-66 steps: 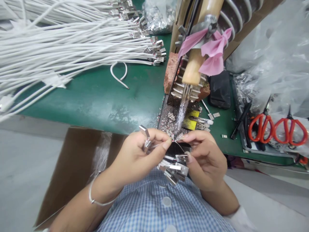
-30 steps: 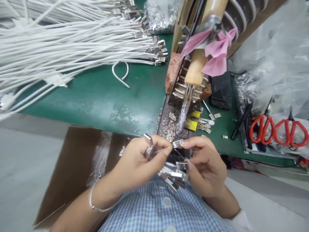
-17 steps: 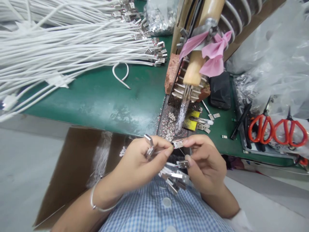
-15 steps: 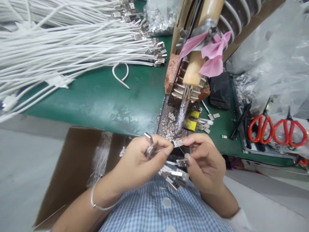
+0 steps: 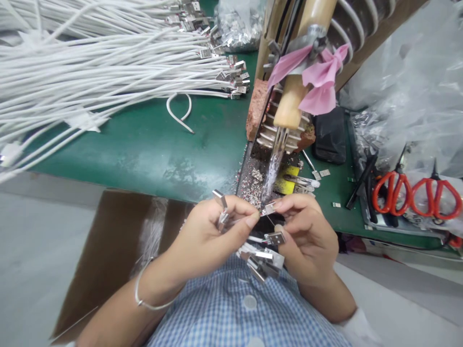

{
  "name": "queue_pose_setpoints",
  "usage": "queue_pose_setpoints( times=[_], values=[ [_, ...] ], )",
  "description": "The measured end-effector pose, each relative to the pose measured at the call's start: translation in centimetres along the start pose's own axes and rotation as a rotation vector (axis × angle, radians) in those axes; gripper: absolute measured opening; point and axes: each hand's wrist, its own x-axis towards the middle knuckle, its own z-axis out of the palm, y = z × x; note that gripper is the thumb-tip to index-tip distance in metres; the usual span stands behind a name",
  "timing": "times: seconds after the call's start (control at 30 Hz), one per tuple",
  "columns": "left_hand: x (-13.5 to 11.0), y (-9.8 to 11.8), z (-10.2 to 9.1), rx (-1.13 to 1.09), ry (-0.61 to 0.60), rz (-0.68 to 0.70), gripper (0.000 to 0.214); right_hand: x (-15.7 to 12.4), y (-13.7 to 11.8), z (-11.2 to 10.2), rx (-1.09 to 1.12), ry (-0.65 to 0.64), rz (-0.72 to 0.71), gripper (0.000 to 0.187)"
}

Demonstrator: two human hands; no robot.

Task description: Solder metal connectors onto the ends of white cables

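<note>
My left hand (image 5: 213,231) is closed around several white cables; one metal USB plug (image 5: 220,198) sticks up behind its fingers, and a cluster of USB plugs (image 5: 262,262) hangs below its thumb. Between thumb and forefinger it pinches a cable end. My right hand (image 5: 309,236) holds a small USB connector (image 5: 269,208) with its forefinger, meeting that end. A thin wire (image 5: 271,221) runs from there to its thumb. Another USB plug (image 5: 275,238) lies by that thumb. Just above the connector points the whitish tip of a soldering iron (image 5: 287,101) with a wooden handle.
Bundled white cables (image 5: 126,72) with USB plugs fill the left of the green table (image 5: 144,154). A bag of connectors (image 5: 239,26) stands behind. Metal crumbs (image 5: 255,180) lie under the iron. To the right are a phone (image 5: 330,135) and red-handled scissors (image 5: 392,193).
The right hand and its connector have shifted very slightly. The plug behind the left fingers has tilted a little to the left. Both hands keep their grip.
</note>
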Motion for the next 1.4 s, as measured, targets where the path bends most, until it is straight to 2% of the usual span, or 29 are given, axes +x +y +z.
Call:
queue_pose_setpoints(
  times=[0.23, 0.57, 0.8, 1.03, 1.27, 1.4],
  values=[
    [0.18, -0.01, -0.11, 0.014, -0.011, 0.037, 0.011, 0.14, -0.02, 0.04, -0.035, -0.001, 0.000, 0.014],
    [0.18, 0.45, -0.07, -0.060, -0.016, -0.020, 0.010, 0.14, 0.05, -0.13, -0.045, -0.023, -0.027, 0.015],
    [-0.05, 0.14, -0.31, -0.100, -0.092, -0.079, 0.012, -0.30, 0.15, -0.32, -0.029, -0.073, -0.032, 0.017],
    [-0.14, 0.01, -0.18, -0.113, -0.100, -0.109, 0.012, -0.37, -0.10, -0.33, -0.040, -0.064, -0.027, 0.016],
    [-0.36, -0.16, -0.45, 0.022, -0.095, 0.023, 0.011, -0.52, -0.21, -0.55, -0.067, -0.075, 0.024, 0.015],
    [-0.47, -0.40, -0.33, 0.056, -0.123, 0.069, 0.017, -0.63, -0.15, -0.52, -0.064, -0.074, 0.009, 0.017]
  ],
)
